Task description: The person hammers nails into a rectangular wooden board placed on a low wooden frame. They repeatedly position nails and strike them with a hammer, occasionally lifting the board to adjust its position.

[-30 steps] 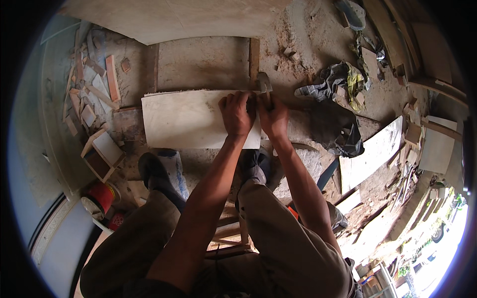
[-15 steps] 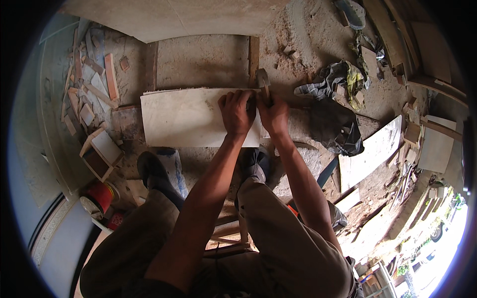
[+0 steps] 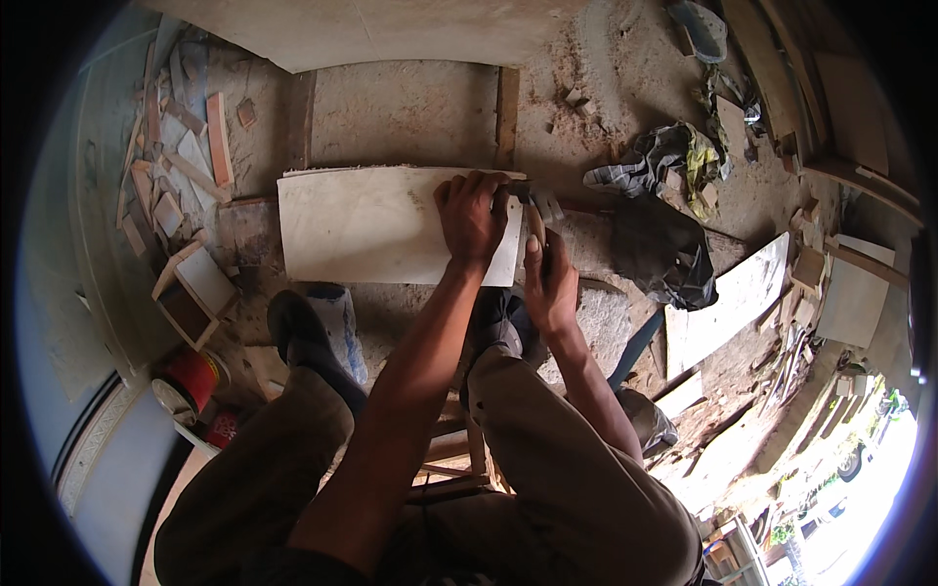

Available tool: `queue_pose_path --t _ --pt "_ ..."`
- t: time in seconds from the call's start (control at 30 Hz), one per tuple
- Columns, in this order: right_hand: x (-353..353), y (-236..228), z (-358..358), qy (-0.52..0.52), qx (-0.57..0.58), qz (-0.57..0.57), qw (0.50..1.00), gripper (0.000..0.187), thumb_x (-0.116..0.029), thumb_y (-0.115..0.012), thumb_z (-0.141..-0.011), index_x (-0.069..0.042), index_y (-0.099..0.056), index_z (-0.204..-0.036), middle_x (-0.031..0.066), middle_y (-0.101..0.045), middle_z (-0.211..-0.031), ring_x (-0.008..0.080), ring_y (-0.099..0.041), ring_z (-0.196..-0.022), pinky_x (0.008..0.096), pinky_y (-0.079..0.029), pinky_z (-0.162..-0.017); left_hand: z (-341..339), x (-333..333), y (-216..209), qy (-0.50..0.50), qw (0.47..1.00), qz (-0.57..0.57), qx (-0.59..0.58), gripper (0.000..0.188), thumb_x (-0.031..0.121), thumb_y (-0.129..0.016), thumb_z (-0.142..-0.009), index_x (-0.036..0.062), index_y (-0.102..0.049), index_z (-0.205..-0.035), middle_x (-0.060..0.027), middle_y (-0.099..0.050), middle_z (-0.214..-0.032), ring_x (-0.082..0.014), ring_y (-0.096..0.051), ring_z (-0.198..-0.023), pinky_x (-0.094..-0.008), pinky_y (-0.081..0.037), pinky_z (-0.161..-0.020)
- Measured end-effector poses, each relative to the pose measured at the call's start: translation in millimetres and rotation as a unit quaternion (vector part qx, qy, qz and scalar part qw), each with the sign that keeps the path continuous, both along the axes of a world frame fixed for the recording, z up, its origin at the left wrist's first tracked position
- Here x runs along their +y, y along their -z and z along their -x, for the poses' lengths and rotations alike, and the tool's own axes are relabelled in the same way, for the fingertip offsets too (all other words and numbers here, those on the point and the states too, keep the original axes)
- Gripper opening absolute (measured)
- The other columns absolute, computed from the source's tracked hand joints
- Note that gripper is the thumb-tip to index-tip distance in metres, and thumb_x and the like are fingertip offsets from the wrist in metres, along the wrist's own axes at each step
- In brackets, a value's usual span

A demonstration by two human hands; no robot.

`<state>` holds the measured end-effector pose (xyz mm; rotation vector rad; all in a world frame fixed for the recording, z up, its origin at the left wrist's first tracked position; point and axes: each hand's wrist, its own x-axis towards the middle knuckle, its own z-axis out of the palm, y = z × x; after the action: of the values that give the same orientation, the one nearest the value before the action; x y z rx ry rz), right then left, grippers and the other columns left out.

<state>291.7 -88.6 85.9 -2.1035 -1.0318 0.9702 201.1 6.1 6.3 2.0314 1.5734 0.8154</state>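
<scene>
A pale rectangular board (image 3: 366, 227) lies crosswise in front of my feet, over a low wooden plank (image 3: 249, 234). My left hand (image 3: 475, 223) presses on its right part, fingers curled near the right end; whatever they pinch is hidden. My right hand (image 3: 553, 283) is closed round the wooden handle of a hammer (image 3: 536, 223), just beyond the board's right end. The dark hammer head is close to my left fingertips; I cannot tell whether it touches anything.
A larger pale panel (image 3: 391, 29) rises at the far side. Wood offcuts (image 3: 220, 142) and a small wooden box (image 3: 195, 288) lie left, above a red bucket (image 3: 186, 381). Crumpled cloth (image 3: 650, 161), a black bag (image 3: 664, 254) and a white board (image 3: 728, 308) lie right.
My right hand has drawn back toward me, and the hammer head has come nearer and slightly right. My left hand stays on the board, shifted slightly right in view.
</scene>
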Motion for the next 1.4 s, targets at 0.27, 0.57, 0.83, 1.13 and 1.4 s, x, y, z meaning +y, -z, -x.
queue_pose_path --t 0.27,0.57,0.83,1.13,1.4 --pt "6 5 7 -0.013 -0.040 -0.079 0.996 0.028 -0.025 -0.047 -0.101 0.000 -0.047 -0.114 0.0256 -0.061 -0.074 0.0454 -0.063 -0.067 0.0466 -0.047 -0.055 0 1 0 0.008 1.000 0.007 0.005 0.008 0.019 -0.065 -0.084 0.0149 -0.067 -0.091 -0.0018 -0.065 -0.089 -0.0239 -0.058 -0.087 -0.0409 -0.037 -0.089" --pt "-6 4 4 -0.003 -0.053 -0.111 0.992 0.034 -0.029 -0.045 -0.102 0.001 -0.049 -0.118 0.0233 -0.060 -0.070 0.0370 -0.061 -0.058 0.0435 -0.045 -0.052 -2 0 2 0.006 1.000 0.006 0.004 0.007 0.021 -0.065 -0.085 0.0152 -0.067 -0.090 -0.0017 -0.065 -0.089 -0.0237 -0.058 -0.086 -0.0405 -0.037 -0.089" --pt "-9 2 4 -0.008 -0.062 -0.089 0.994 0.020 -0.017 -0.049 -0.099 0.000 -0.045 -0.110 0.0280 -0.059 -0.074 0.0497 -0.060 -0.067 0.0497 -0.046 -0.054 -1 1 6 -0.001 1.000 -0.023 0.019 0.005 0.019 -0.066 -0.084 0.0153 -0.066 -0.088 -0.0007 -0.065 -0.085 -0.0228 -0.058 -0.081 -0.0389 -0.037 -0.087" --pt "-14 26 3 -0.049 -0.061 -0.079 0.994 0.025 -0.019 -0.049 -0.099 0.003 -0.046 -0.109 0.0285 -0.060 -0.074 0.0499 -0.060 -0.068 0.0499 -0.047 -0.055 -1 0 4 -0.004 1.000 -0.013 0.001 0.014 0.014 -0.066 -0.081 0.0157 -0.068 -0.095 -0.0015 -0.065 -0.087 -0.0243 -0.059 -0.082 -0.0397 -0.037 -0.089" --pt "-9 16 7 0.025 0.007 -0.061 0.998 0.031 -0.028 -0.044 -0.102 0.002 -0.049 -0.111 0.0247 -0.059 -0.070 0.0441 -0.061 -0.061 0.0461 -0.045 -0.053 0 1 -2 0.012 1.000 0.022 0.002 0.010 0.019 -0.064 -0.085 0.0157 -0.068 -0.094 -0.0029 -0.066 -0.092 -0.0245 -0.058 -0.088 -0.0408 -0.037 -0.090"
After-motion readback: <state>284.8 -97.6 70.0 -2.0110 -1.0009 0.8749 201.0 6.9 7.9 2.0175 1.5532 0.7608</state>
